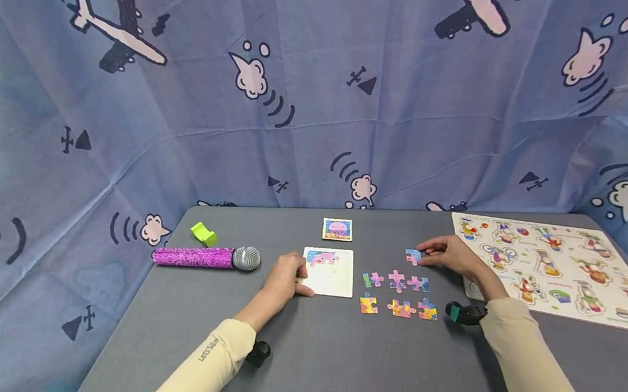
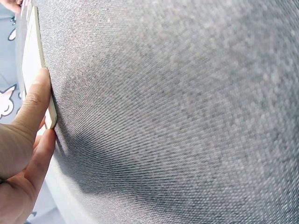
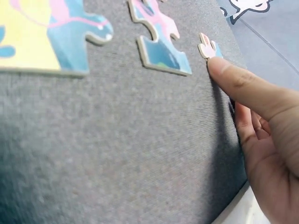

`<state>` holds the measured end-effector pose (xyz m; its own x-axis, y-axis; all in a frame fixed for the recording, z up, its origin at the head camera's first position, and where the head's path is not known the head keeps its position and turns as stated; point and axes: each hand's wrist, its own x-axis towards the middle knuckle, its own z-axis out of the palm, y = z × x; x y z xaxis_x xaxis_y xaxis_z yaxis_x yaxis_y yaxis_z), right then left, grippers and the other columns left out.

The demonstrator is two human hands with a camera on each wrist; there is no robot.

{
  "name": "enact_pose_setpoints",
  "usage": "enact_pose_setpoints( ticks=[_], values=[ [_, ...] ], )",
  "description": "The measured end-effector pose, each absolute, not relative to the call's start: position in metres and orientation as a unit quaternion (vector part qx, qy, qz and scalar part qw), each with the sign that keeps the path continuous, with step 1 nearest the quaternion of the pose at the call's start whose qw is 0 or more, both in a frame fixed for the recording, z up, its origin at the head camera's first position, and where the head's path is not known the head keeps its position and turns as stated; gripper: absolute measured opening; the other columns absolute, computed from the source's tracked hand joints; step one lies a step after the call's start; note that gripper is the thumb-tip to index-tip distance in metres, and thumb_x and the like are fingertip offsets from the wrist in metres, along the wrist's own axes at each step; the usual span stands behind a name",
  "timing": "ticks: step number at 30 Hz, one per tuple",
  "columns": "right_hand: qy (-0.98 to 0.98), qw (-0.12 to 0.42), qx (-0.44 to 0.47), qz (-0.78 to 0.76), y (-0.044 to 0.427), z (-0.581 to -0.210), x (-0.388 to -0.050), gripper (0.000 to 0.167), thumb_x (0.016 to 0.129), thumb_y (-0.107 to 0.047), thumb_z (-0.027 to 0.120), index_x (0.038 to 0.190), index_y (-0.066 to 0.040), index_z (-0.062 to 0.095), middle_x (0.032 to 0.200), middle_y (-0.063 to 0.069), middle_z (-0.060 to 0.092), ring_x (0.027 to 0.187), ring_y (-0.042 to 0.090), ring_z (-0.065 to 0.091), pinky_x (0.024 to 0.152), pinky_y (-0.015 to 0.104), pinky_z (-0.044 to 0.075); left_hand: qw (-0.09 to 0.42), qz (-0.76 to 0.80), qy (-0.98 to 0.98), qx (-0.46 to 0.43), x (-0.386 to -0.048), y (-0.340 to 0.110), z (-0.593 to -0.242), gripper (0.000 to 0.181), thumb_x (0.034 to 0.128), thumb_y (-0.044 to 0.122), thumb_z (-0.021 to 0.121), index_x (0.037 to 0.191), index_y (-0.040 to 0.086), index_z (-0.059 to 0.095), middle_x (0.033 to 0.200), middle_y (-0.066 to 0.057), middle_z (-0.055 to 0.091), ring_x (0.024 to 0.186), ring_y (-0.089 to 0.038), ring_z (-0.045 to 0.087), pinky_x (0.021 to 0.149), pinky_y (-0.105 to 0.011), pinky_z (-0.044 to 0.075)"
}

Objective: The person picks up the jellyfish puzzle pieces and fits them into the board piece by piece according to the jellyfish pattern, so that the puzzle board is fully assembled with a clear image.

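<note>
My left hand (image 1: 283, 278) grips the left edge of a small white puzzle tray (image 1: 333, 281), thumb and fingers at its near-left corner in the left wrist view. Joined pieces with a pink face (image 1: 322, 257) fill the tray's upper left. To the right, my right hand (image 1: 452, 254) pinches a blue-and-pink puzzle piece (image 1: 413, 256) by its right side, at the tabletop. Several loose pieces lie in two rows between the hands, including a pink one (image 1: 397, 280) and a yellow one (image 1: 368, 304). The right wrist view shows the thumb (image 3: 222, 67) against the held piece.
Behind the tray lies a square picture card (image 1: 337, 229) with a pink jellyfish. A purple glitter microphone (image 1: 203, 258) and a lime-green block (image 1: 203, 234) are at the left. A large white picture board (image 1: 562, 270) covers the table's right side, and a blue patterned curtain hangs behind.
</note>
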<state>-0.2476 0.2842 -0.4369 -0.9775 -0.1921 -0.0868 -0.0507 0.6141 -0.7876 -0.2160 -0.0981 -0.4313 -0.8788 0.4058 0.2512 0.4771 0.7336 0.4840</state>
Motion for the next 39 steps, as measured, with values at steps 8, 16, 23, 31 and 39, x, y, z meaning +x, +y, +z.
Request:
enact_pose_setpoints(
  ticks=[8, 16, 23, 31, 39],
  values=[
    [0.891, 0.058, -0.083, -0.443, 0.287, -0.438, -0.243, 0.038, 0.084, -0.013, 0.073, 0.113, 0.009, 0.064, 0.105, 0.019, 0.064, 0.081, 0.006, 0.054, 0.068, 0.016, 0.047, 0.068, -0.279, -0.927, -0.243, -0.217, -0.099, -0.432, 0.042, 0.0534, 0.02, 0.093, 0.068, 0.004, 0.057, 0.069, -0.005, 0.049, 0.058, -0.012, 0.04, 0.052, -0.024, 0.036],
    [0.858, 0.053, -0.103, -0.5, 0.296, -0.438, -0.241, 0.038, 0.087, -0.006, 0.068, 0.118, 0.013, 0.057, 0.106, 0.027, 0.064, 0.083, 0.0, 0.062, 0.071, 0.017, 0.051, 0.07, -0.276, -0.926, -0.247, -0.218, -0.099, -0.432, 0.042, 0.0535, 0.021, 0.093, 0.067, 0.005, 0.057, 0.069, -0.004, 0.05, 0.059, -0.011, 0.04, 0.052, -0.023, 0.036],
    [0.846, 0.061, -0.103, -0.519, 0.298, -0.439, -0.239, 0.038, 0.087, -0.004, 0.067, 0.118, 0.015, 0.057, 0.104, 0.025, 0.067, 0.086, 0.0, 0.064, 0.075, 0.014, 0.05, 0.069, -0.279, -0.925, -0.247, -0.218, -0.099, -0.432, 0.041, 0.0528, 0.02, 0.093, 0.067, 0.003, 0.058, 0.068, -0.005, 0.05, 0.058, -0.011, 0.04, 0.051, -0.023, 0.035],
    [0.862, 0.039, -0.1, -0.495, 0.3, -0.443, -0.239, 0.041, 0.086, -0.015, 0.071, 0.118, 0.009, 0.062, 0.112, 0.024, 0.065, 0.09, -0.006, 0.06, 0.074, 0.013, 0.047, 0.067, -0.281, -0.926, -0.245, -0.217, -0.099, -0.432, 0.041, 0.0525, 0.018, 0.093, 0.067, 0.002, 0.058, 0.07, -0.007, 0.052, 0.06, -0.013, 0.041, 0.053, -0.025, 0.037],
    [0.842, 0.051, -0.069, -0.532, 0.292, -0.443, -0.237, 0.049, 0.084, -0.021, 0.074, 0.121, 0.008, 0.061, 0.11, 0.005, 0.07, 0.092, -0.004, 0.061, 0.076, 0.016, 0.048, 0.069, -0.277, -0.926, -0.248, -0.217, -0.099, -0.432, 0.041, 0.0526, 0.018, 0.093, 0.067, 0.002, 0.058, 0.071, -0.007, 0.053, 0.06, -0.013, 0.042, 0.054, -0.025, 0.039]
  ],
)
